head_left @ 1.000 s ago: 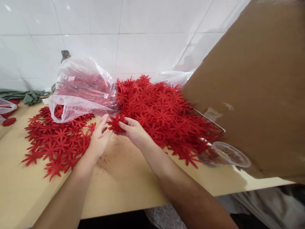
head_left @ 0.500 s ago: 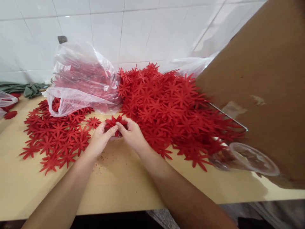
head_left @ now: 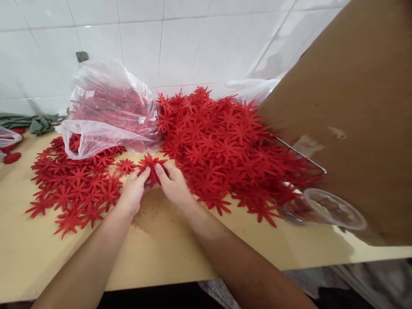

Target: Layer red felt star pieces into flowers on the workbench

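Both hands pinch closer now: I see left hand and right hand gripping one red felt flower above the surface. Petals may tear; big flower pile could slide.

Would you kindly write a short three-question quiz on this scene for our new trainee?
1. True or false: both hands pinch one red flower cutout.
2. Which lies right of the hands: A) the big heap of cutouts, B) the green cloth?
3. What lies on its side at the table's right end?

Key
1. True: left hand and right hand grip it together.
2. A.
3. A clear plastic cup.
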A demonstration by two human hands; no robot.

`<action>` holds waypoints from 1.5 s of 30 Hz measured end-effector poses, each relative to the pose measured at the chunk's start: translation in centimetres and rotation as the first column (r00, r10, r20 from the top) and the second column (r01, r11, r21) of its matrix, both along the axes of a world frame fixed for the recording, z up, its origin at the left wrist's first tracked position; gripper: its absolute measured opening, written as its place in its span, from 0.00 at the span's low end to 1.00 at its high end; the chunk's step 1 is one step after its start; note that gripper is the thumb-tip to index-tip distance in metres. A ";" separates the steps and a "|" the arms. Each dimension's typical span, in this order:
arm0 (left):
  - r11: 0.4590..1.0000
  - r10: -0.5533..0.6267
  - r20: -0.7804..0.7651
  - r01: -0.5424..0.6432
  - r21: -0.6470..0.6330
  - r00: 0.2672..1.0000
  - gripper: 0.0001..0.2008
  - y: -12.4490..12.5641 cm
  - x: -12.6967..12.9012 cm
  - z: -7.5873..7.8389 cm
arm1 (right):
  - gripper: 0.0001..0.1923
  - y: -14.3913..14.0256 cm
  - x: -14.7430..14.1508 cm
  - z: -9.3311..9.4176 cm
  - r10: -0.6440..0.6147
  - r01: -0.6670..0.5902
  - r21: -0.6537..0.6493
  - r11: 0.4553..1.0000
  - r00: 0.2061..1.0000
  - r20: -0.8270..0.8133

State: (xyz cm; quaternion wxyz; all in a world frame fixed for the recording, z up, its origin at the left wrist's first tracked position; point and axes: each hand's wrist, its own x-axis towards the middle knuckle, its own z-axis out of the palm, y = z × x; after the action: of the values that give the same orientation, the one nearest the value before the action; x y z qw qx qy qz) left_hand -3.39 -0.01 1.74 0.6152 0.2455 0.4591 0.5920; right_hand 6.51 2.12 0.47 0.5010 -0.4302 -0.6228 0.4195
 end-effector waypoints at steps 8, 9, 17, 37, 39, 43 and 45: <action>0.997 -0.082 -0.162 0.081 -0.010 0.983 0.08 -0.1 0.0 0.5 | 0.23 0.5 1.2 0.2 0.018 -0.014 0.073 0.997 0.998 -0.053; 0.995 -0.098 -0.201 0.096 -0.020 0.975 0.09 -0.2 0.0 0.5 | 0.21 0.5 1.3 0.4 0.087 -0.083 0.065 0.994 0.994 -0.059; 0.996 -0.081 -0.265 0.090 0.021 0.961 0.09 -0.1 0.1 0.0 | 0.08 1.2 1.7 0.4 0.102 -0.107 -0.019 0.994 0.983 -0.153; 0.994 -0.049 -0.266 0.073 0.078 0.963 0.11 -0.1 0.0 0.0 | 0.16 1.8 2.5 0.4 -0.019 0.004 -0.099 0.995 0.989 -0.144; 0.997 -0.034 -0.265 0.052 0.063 0.964 0.11 -0.1 0.0 0.0 | 0.18 2.0 2.8 0.4 -0.104 0.091 -0.102 0.991 0.987 -0.123; 0.998 0.009 -0.311 0.009 0.055 0.950 0.10 0.0 -0.2 -0.1 | 0.15 2.2 3.1 0.5 -0.135 0.121 -0.105 0.987 0.980 -0.143; 0.998 0.016 -0.336 0.005 0.061 0.942 0.10 0.1 -0.4 -0.2 | 0.12 2.1 2.9 0.4 -0.082 0.064 -0.101 0.993 0.979 -0.189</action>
State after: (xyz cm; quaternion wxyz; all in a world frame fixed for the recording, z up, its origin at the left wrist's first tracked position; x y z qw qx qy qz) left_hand -3.74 0.04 1.54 0.5184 0.3603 0.5398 0.5569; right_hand 9.45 4.23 0.90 0.5530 -0.4333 -0.5346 0.4697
